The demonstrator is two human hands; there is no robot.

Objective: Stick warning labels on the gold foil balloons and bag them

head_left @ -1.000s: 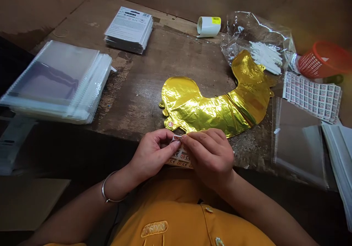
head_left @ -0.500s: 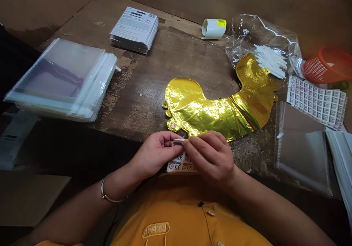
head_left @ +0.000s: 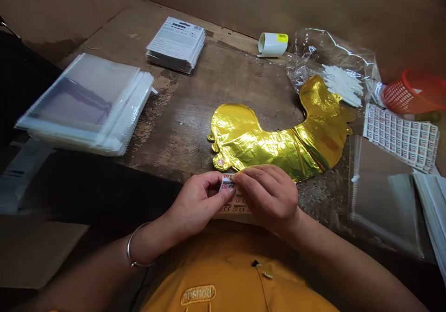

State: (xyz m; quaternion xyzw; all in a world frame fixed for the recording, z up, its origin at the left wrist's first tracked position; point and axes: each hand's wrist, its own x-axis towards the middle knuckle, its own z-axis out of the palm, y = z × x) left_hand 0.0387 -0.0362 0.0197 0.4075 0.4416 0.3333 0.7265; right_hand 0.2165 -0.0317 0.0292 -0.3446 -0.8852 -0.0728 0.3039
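A small sheet of stickers (head_left: pixel 232 208) printed with CE marks and red prohibition signs is held between both hands at the table's front edge. My left hand (head_left: pixel 197 202) pinches its left side, thumb on top. Fingers of my right hand (head_left: pixel 270 195) are closed at the sheet's upper right corner; the fingertips partly hide what they grip. Just beyond the hands lies a flat, curved gold foil balloon (head_left: pixel 265 147) with small tabs. One tab at its lower left carries a small round sticker (head_left: pixel 220 162).
Clear plastic sleeves (head_left: pixel 83 98) are stacked at left, printed cards (head_left: pixel 176 42) behind them. At right are a white roll (head_left: pixel 273 45), a bag of white straws (head_left: pixel 343 83), an orange basket (head_left: pixel 413 93), a sticker sheet (head_left: pixel 400 135) and a single clear sleeve (head_left: pixel 385 195).
The sticker sheet, bent over at its top before, now lies flatter and shows more of its print. My hands stay close together. The whole view has shifted slightly.
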